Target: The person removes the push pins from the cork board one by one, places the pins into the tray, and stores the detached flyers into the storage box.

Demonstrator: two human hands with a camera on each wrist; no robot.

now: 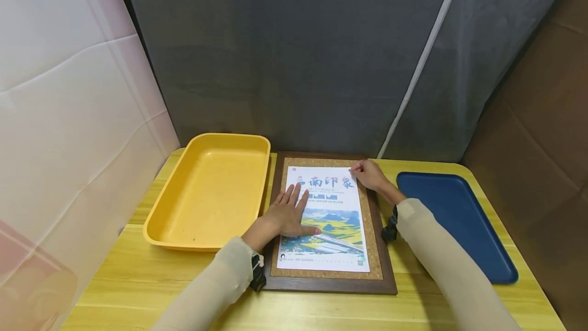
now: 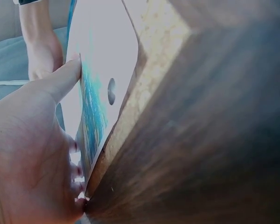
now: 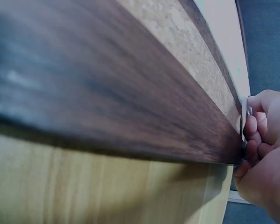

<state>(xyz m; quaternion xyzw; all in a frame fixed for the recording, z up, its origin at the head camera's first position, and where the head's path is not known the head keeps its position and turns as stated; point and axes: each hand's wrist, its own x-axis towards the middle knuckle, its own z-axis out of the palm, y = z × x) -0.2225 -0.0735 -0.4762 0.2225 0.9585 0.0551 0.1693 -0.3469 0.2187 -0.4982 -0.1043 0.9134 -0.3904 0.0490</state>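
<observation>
A printed poster [image 1: 340, 203] with blue lettering and a landscape picture lies on a brown-framed cork board [image 1: 375, 249]. My left hand [image 1: 287, 216] rests flat on the poster's left half, fingers spread and thumb pointing right. Seen from the left wrist, that hand [image 2: 32, 135] lies along the poster's edge, and the sheet bulges slightly off the cork. At the poster's top right corner, my right hand [image 1: 369, 175] pinches a small pin-like thing [image 1: 350, 170] between thumb and forefinger. In the right wrist view the right hand's [image 3: 270, 144] other fingers are curled close over the frame; the fingertips mostly hide the small thing.
A deep yellow tray [image 1: 206, 244] stands left of the board on the wooden table [image 1: 138, 280]. To the right, partly behind my right forearm, lies a blue tray [image 1: 459, 218]. A grey curtain [image 1: 294, 65] hangs behind, with pale and brown sheets at the sides.
</observation>
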